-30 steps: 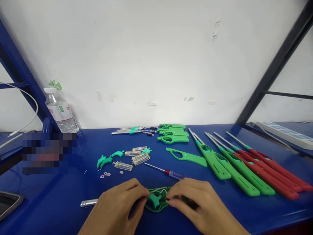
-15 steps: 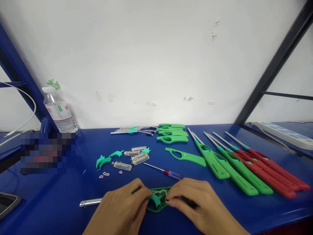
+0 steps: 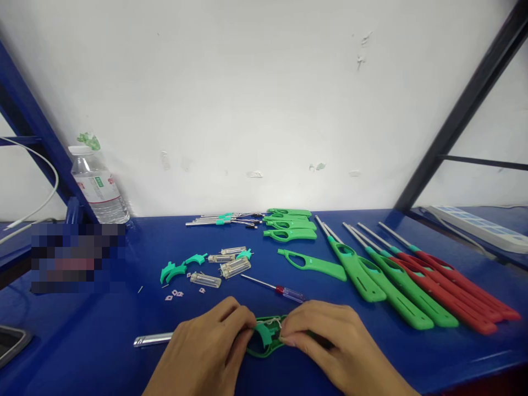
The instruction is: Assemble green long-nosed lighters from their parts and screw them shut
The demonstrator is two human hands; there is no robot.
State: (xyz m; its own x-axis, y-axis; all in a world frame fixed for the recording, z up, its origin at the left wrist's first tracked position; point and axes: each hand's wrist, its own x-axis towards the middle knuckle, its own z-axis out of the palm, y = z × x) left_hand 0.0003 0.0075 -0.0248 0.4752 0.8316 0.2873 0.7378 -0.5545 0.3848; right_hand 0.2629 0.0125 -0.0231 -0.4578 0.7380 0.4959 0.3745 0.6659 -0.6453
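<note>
Low in the middle lies an opened green lighter shell (image 3: 264, 352), its inside facing up. A teal trigger (image 3: 264, 334) sits in its loop, with a pale wire (image 3: 270, 322) above. From its left end a metal tube (image 3: 152, 339) sticks out past my hand. My left hand (image 3: 210, 341) is closed around the shell's left end, fingertips beside the trigger. My right hand (image 3: 330, 335) pinches the shell right of the trigger; its fingers hide the rest of the handle. Just behind lies a screwdriver (image 3: 284, 291) with a clear and red handle.
Finished-looking green lighters (image 3: 358, 275) and red lighters (image 3: 457, 286) lie at right. Green half shells (image 3: 313, 265), tubes with wires (image 3: 218, 221), clear fuel tanks (image 3: 206, 280), loose triggers (image 3: 177, 270) and small pink pieces (image 3: 175, 293) lie behind. A water bottle (image 3: 99, 190) stands back left.
The trigger has shifted slightly in the shell and shows more fully between my fingertips. Both hands keep their hold, with only slight finger movement.
</note>
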